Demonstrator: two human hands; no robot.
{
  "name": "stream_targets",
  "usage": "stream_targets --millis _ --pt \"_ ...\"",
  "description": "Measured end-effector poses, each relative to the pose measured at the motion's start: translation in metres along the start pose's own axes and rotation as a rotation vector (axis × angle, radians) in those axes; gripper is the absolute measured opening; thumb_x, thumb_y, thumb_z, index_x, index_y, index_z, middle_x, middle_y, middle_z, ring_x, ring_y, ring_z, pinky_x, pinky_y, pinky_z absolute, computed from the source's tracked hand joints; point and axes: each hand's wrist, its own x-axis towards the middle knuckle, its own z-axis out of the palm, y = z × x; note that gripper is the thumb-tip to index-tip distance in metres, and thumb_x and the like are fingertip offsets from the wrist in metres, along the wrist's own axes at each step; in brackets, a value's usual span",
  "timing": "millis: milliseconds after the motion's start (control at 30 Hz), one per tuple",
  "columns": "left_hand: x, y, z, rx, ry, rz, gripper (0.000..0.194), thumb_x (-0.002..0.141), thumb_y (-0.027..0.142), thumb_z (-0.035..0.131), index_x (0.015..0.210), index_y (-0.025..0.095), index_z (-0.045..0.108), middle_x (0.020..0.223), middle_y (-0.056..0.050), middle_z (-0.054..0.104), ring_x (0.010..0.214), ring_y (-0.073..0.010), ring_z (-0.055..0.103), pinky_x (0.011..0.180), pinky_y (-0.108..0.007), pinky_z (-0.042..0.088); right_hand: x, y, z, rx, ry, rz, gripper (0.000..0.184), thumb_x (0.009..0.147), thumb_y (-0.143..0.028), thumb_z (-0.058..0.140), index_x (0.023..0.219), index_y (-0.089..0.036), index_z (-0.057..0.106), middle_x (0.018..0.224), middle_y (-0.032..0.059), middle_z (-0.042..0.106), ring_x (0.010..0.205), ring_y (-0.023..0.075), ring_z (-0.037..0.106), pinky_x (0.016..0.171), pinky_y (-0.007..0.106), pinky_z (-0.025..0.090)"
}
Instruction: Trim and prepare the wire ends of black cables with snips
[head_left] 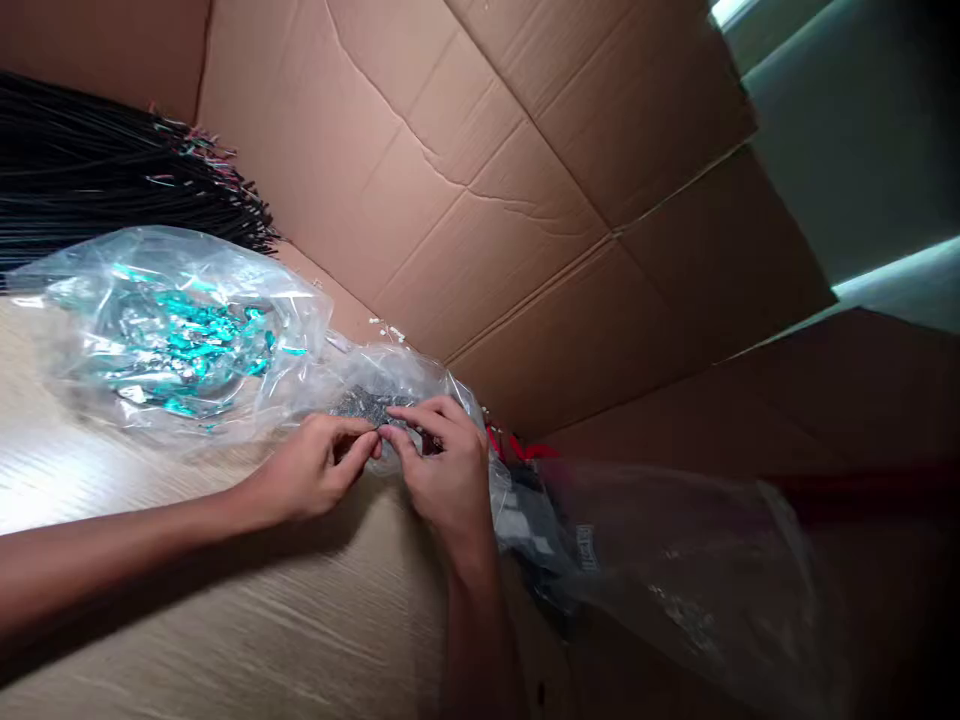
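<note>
My left hand (319,468) and my right hand (442,465) meet fingertip to fingertip on the wooden table (225,620). Both pinch at something tiny just in front of a clear plastic bag (390,385) that holds small dark grey metal parts (364,405). What sits between the fingertips is too small to make out. A larger clear bag (172,330) with shiny teal pieces lies just to the left of my left hand.
A thick bundle of black wires (112,170) with coloured tips lies at the back left. Flattened brown cardboard (525,200) stands behind the table. Another clear bag (675,570) with dark items and a red piece (525,448) hangs off the right.
</note>
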Motion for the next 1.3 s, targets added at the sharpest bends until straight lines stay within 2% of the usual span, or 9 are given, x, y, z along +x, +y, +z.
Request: stream_targets --millis 167,333,467,600,733,900,1067,1200,1300 --pt "0.001 -0.004 0.002 -0.061 0.000 -0.038 0.039 0.105 0.042 0.045 0.089 0.016 0.068 0.061 0.004 0.051 0.053 -0.0102 0.040 0.048 -0.023 0.027 -0.001 0.001 0.002 0.024 -0.045 0.009 0.026 0.088 -0.014 0.079 0.111 -0.024 0.084 0.094 0.0024 0.068 0.082 0.0165 0.065 0.074 0.031 0.055" --pt "0.000 -0.005 0.003 -0.122 -0.040 -0.045 0.037 0.106 0.044 0.044 0.093 0.016 0.066 0.060 0.006 0.048 0.050 -0.0099 0.037 0.046 -0.023 0.024 0.001 0.007 0.005 0.041 -0.002 -0.018 0.022 0.088 -0.008 0.076 0.099 -0.026 0.085 0.091 0.0017 0.066 0.082 0.0166 0.066 0.072 0.030 0.055" --pt "-0.002 -0.004 0.003 -0.095 -0.003 -0.028 0.035 0.105 0.041 0.045 0.092 0.016 0.067 0.058 0.007 0.044 0.050 -0.0100 0.034 0.046 -0.023 0.023 -0.001 0.006 0.014 0.032 0.071 -0.069 0.019 0.092 -0.008 0.071 0.096 -0.023 0.083 0.087 0.0018 0.064 0.079 0.0160 0.066 0.070 0.029 0.054" --pt "-0.002 -0.003 0.002 -0.020 0.054 0.037 0.033 0.103 0.036 0.046 0.084 0.016 0.065 0.062 0.003 0.055 0.053 -0.0106 0.040 0.051 -0.024 0.030 -0.008 0.000 0.032 -0.013 0.172 -0.072 0.017 0.093 -0.008 0.066 0.094 -0.019 0.079 0.090 0.0043 0.066 0.081 0.0176 0.067 0.074 0.031 0.056" --pt "-0.001 -0.003 0.002 0.013 0.079 0.088 0.033 0.104 0.033 0.042 0.092 0.016 0.067 0.080 -0.003 0.070 0.064 -0.0138 0.055 0.060 -0.026 0.039 -0.012 -0.006 0.043 -0.015 0.214 -0.045 0.016 0.092 -0.008 0.064 0.096 -0.016 0.077 0.092 0.0071 0.066 0.085 0.0198 0.067 0.076 0.033 0.056" --pt "-0.002 -0.003 0.004 0.106 0.051 0.092 0.032 0.106 0.033 0.036 0.089 0.019 0.059 0.077 -0.002 0.065 0.066 -0.0160 0.056 0.065 -0.030 0.039 -0.006 -0.015 0.014 0.046 0.058 0.031 0.009 0.094 -0.019 0.072 0.097 -0.021 0.080 0.094 0.0037 0.067 0.079 0.0161 0.063 0.069 0.029 0.052" --pt "-0.003 0.004 0.004 0.165 0.037 0.043 0.038 0.106 0.037 0.031 0.072 0.024 0.043 0.061 0.004 0.047 0.057 -0.0151 0.044 0.060 -0.033 0.028 -0.001 -0.014 -0.023 0.030 0.058 0.099 0.017 0.099 -0.030 0.069 0.089 -0.021 0.078 0.088 0.0025 0.070 0.072 0.0149 0.060 0.062 0.028 0.045" --pt "-0.005 0.008 0.001 0.059 -0.052 -0.034 0.045 0.105 0.045 0.030 0.065 0.025 0.037 0.058 0.005 0.042 0.055 -0.0138 0.040 0.057 -0.031 0.029 -0.001 -0.006 -0.022 0.161 -0.031 0.231 0.022 0.100 -0.039 0.068 0.096 -0.020 0.079 0.091 0.0041 0.077 0.085 0.0188 0.069 0.075 0.030 0.051" --pt "-0.009 0.009 0.002 -0.070 -0.149 -0.118 0.049 0.104 0.052 0.031 0.064 0.025 0.037 0.057 0.005 0.041 0.052 -0.0130 0.038 0.053 -0.030 0.028 0.000 -0.002 -0.014 0.292 -0.079 0.235 0.021 0.097 -0.039 0.072 0.101 -0.020 0.080 0.098 0.0051 0.079 0.087 0.0192 0.069 0.078 0.030 0.053"
